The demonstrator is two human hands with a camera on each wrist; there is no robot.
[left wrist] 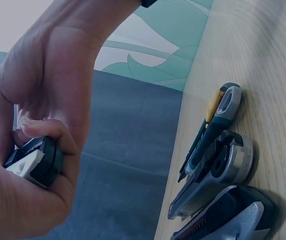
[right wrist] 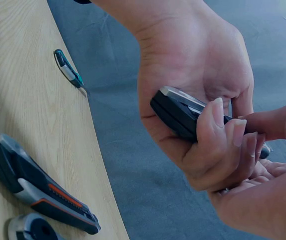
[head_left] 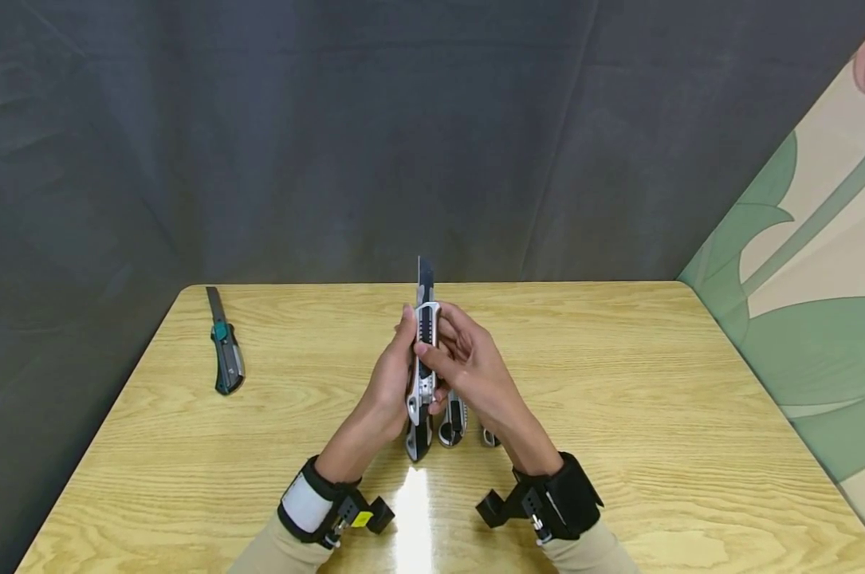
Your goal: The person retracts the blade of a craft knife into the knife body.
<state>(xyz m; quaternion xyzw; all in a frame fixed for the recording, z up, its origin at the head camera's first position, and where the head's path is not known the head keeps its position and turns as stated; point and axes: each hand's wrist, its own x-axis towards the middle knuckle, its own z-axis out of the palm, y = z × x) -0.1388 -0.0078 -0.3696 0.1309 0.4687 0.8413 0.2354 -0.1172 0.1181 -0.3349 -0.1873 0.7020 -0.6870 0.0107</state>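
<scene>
Between both hands stands a silver and black snap-off utility knife (head_left: 425, 327), raised above the table with its blade pointing away. My left hand (head_left: 387, 389) wraps its fingers round the handle, as the right wrist view shows. From the other side my right hand (head_left: 478, 368) pinches the knife, its thumb lying on the front face near the slider track. Below the hands lie a black and grey knife with orange trim (right wrist: 58, 197) and a silver one with a round end (head_left: 452, 422). Part of the held handle is hidden by fingers.
A teal and black utility knife (head_left: 228, 359) with its blade out lies at the table's far left. Beyond the silver knife are a teal and grey cutter (left wrist: 215, 127) and a yellow-handled tool (left wrist: 214, 106). A dark curtain (head_left: 375, 143) hangs behind the wooden table (head_left: 619, 399).
</scene>
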